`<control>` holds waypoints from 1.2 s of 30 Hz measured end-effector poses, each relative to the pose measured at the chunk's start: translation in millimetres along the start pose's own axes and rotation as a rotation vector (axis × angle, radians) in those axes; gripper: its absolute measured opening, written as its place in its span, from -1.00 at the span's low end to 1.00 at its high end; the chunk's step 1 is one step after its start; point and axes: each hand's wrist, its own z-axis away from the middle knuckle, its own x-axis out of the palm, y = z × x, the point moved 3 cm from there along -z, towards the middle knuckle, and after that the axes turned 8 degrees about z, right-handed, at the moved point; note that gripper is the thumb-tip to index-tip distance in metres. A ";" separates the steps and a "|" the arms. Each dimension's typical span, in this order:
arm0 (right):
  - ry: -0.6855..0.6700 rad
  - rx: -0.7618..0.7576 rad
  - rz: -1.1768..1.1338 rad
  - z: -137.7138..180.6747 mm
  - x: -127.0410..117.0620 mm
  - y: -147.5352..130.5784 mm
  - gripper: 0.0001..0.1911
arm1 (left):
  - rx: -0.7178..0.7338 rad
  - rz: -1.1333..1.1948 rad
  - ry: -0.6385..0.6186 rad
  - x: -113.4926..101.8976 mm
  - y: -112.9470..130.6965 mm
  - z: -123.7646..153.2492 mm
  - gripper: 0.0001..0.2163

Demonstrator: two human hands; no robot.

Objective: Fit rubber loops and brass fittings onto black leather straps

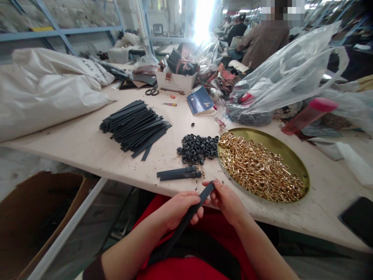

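Observation:
A dark strap (190, 213) slants up from my lap between both hands. My left hand (184, 206) is wrapped round its middle, thumb on top. At the strap's upper end, my right hand (224, 198) pinches the tip; whether a small part is also in those fingers I cannot make out. Just beyond, straps with gold buckles (179, 174) lie side by side on the table. Behind them is a heap of small black loops (198, 149). To the right, a round gold tray (303, 171) holds many gold buckle pieces (259, 167). A pile of dark strips (136, 126) lies at the left.
White sacks (52, 93) cover the table's left side. Scissors (152, 91), a blue booklet (201, 101) and a white box (176, 81) lie farther back. Plastic bags (282, 74), a pink bottle (310, 114) and a phone (358, 219) are at right. A cardboard box (37, 210) stands below left.

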 end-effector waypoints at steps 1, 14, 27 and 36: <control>0.006 0.006 -0.022 1.1 -0.6 0.5 -0.55 | -0.007 -0.011 0.007 0.2 -1.0 0.4 -0.78; -0.033 -0.107 0.204 9.6 3.0 7.7 -0.65 | 0.178 -0.615 0.023 -5.1 3.6 5.5 -0.80; -0.075 -0.071 0.452 22.9 -24.9 7.3 -0.74 | 0.035 -0.733 -0.040 -32.0 21.7 23.0 -0.85; -0.284 -0.149 0.913 40.5 -4.5 -3.5 -0.89 | 0.143 -1.051 -0.052 -31.8 35.0 29.3 -0.85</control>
